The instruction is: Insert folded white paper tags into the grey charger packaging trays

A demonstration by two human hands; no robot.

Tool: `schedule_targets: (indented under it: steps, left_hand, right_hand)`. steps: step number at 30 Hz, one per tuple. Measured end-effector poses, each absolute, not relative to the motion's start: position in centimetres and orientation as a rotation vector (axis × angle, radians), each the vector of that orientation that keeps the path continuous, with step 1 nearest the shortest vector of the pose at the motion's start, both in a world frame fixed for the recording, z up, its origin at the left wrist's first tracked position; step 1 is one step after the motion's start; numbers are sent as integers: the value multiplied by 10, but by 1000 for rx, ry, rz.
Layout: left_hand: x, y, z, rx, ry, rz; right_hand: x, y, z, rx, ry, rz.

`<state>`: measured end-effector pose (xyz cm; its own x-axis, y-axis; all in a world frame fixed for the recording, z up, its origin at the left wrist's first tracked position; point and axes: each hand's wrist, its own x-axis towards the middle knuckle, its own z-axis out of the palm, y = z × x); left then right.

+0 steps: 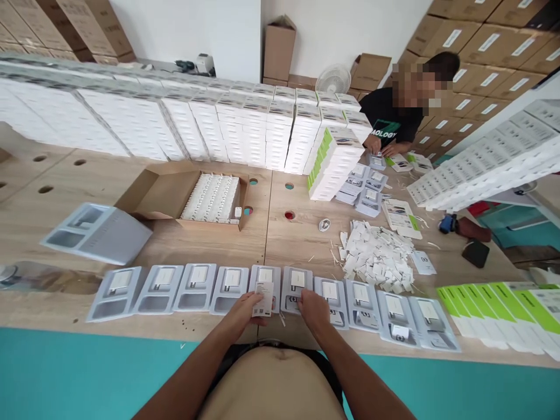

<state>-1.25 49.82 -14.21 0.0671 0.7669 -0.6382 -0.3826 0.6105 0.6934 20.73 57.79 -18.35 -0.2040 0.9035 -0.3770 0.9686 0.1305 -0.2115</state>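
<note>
My left hand (242, 312) grips a small white printed leaflet (263, 296) upright between thumb and fingers, in front of a grey plastic tray (275, 274). My right hand (314, 310) is curled at the neighbouring tray (287, 281), its fingers on a white card with a black symbol (291, 301) in the lower compartment; the fingertips are partly hidden. A white charger (298, 279) lies in that tray's upper compartment. Trays further right, such as one (363, 294), hold a charger and a folded card. Trays to the left, such as one (195, 280), have a charger above a bare lower compartment.
A loose leaflet pile (378, 254) lies right of centre. Stacked trays (105, 233) and an open carton of chargers (210, 201) stand left. White boxes (245, 128) line the back. Green-and-white boxes (494, 309) lie at right. A co-worker (389, 125) handles trays at back right.
</note>
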Motion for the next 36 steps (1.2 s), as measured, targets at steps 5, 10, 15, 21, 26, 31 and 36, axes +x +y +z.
schedule_targets:
  steps: [5, 10, 15, 21, 26, 31, 36]
  left_hand:
    - [4, 495, -145, 430, 1207, 952]
    - [13, 496, -134, 472, 1159, 965]
    - [11, 497, -120, 536, 1105, 871]
    - [6, 498, -112, 446, 1042, 771]
    - [9, 500, -106, 558, 1073, 724]
    - [14, 501, -108, 719, 1217, 691]
    - [18, 504, -105, 768, 1243, 655]
  right_hand:
    - [200, 574, -154, 1850, 2406, -1075]
    - [178, 556, -128, 1517, 2166, -2322]
    - [174, 546, -126, 1558, 1942, -2737]
    - [186, 539, -134, 1789, 1849, -2740]
    - [195, 537, -126, 1793, 2540, -2223]
    - [201, 542, -123, 1825, 2054, -2492]
    - [203, 544, -118, 1755, 2022, -2419]
